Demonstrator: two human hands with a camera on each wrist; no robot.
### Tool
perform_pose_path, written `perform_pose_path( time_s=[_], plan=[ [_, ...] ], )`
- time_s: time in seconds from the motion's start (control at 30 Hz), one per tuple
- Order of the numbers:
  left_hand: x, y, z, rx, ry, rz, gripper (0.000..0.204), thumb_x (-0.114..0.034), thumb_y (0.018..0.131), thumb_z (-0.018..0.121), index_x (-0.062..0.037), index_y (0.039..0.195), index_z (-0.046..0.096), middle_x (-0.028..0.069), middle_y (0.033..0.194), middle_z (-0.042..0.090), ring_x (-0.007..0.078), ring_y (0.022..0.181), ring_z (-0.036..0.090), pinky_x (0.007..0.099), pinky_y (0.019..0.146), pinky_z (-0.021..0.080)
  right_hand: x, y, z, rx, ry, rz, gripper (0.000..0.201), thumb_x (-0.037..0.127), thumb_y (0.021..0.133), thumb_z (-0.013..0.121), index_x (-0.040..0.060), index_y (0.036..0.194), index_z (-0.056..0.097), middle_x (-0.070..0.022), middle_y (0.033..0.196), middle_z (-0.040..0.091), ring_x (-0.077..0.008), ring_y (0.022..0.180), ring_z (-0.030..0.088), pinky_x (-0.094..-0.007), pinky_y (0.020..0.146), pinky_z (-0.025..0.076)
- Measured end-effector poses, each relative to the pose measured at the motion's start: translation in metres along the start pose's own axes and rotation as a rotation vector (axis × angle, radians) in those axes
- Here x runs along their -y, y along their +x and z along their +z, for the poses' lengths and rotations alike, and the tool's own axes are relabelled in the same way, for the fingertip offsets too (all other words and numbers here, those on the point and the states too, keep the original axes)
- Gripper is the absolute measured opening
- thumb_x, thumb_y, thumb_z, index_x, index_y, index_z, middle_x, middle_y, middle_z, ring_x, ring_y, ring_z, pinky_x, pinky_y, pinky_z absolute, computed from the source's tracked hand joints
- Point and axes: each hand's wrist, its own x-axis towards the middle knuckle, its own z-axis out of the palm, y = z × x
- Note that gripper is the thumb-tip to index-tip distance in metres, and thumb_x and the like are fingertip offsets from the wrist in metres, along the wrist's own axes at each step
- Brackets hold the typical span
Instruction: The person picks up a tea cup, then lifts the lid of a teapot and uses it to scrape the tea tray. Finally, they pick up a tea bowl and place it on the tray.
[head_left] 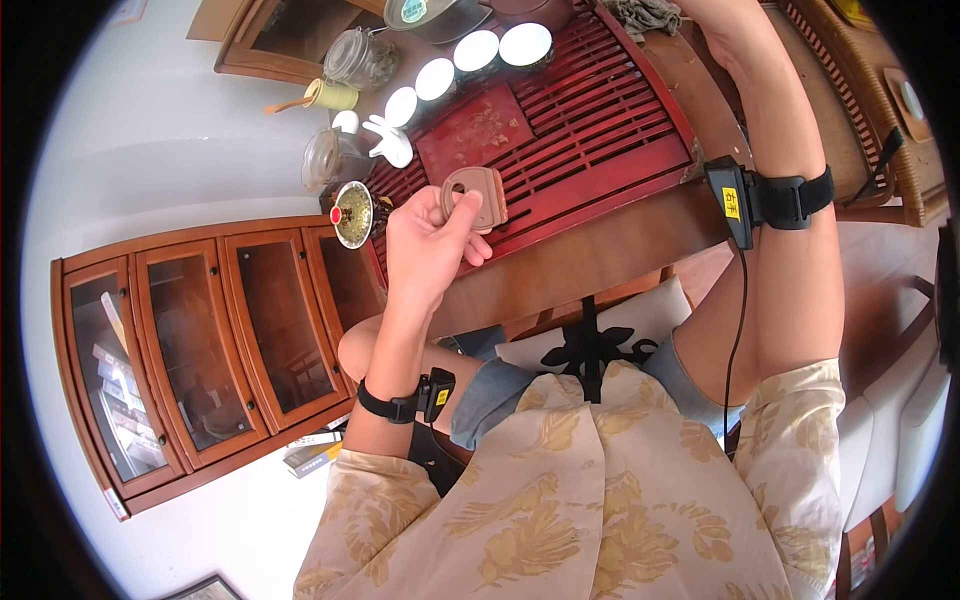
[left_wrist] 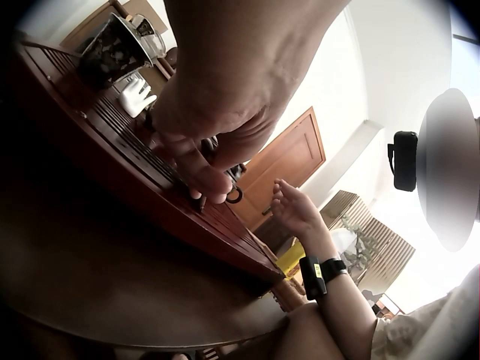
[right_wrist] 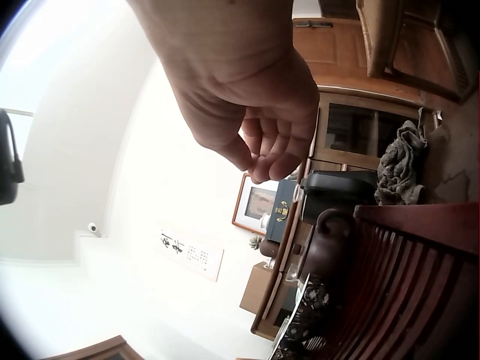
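Observation:
My left hand [head_left: 425, 240] pinches a flat brown piece with a rounded end and a round hole [head_left: 488, 195] between thumb and fingers. It is over the near left edge of a slatted dark-red tea tray [head_left: 590, 172]. Close to that wrist sits a patterned lidded tea bowl [head_left: 357, 215] with a red knob. In the head view the right hand is mostly cut off by the top edge. Its own wrist view shows the right hand [right_wrist: 259, 127] raised, fingers loosely bent, holding nothing. Behind it in that view are a crumpled grey cloth [right_wrist: 403, 165] and a brown teapot [right_wrist: 326, 251].
Several dark-sided cups with white tops [head_left: 436, 80] line the tray's far side. A white figurine [head_left: 391, 143], glass jars [head_left: 362, 60] and a yellow pot with a wooden scoop [head_left: 335, 95] stand to the left. Glass-doored cabinets [head_left: 200, 350] line the left wall.

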Motion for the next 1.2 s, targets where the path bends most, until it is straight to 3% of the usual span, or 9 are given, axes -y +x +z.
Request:
perform_pose_path(
  time_s=[0.83,1.2],
  plan=[
    [-0.004,0.009,0.013,0.032,-0.029,0.021,0.020,-0.013,0.107,0.074,0.0022,0.097,0.065,0.0070,0.073,0.070,0.0131,0.055,0.069,0.0248,0.047,0.051,-0.001,0.001,0.000,-0.011,0.012,0.003,0.023,0.020,0.108,0.073,-0.0025,0.108,0.078,-0.0039,0.092,0.075,-0.0089,0.075,0.066,-0.0234,0.067,0.055],
    [-0.018,0.022,0.046,0.112,0.064,0.083,0.023,-0.014,0.106,0.073,0.0061,0.098,0.068,0.0118,0.076,0.075,0.0147,0.056,0.072,0.0266,0.049,0.055,0.001,0.000,-0.004,0.002,-0.009,-0.005,0.024,0.021,0.108,0.072,-0.0014,0.107,0.079,-0.0028,0.092,0.076,-0.0080,0.075,0.066,-0.0225,0.069,0.055]
  ],
)
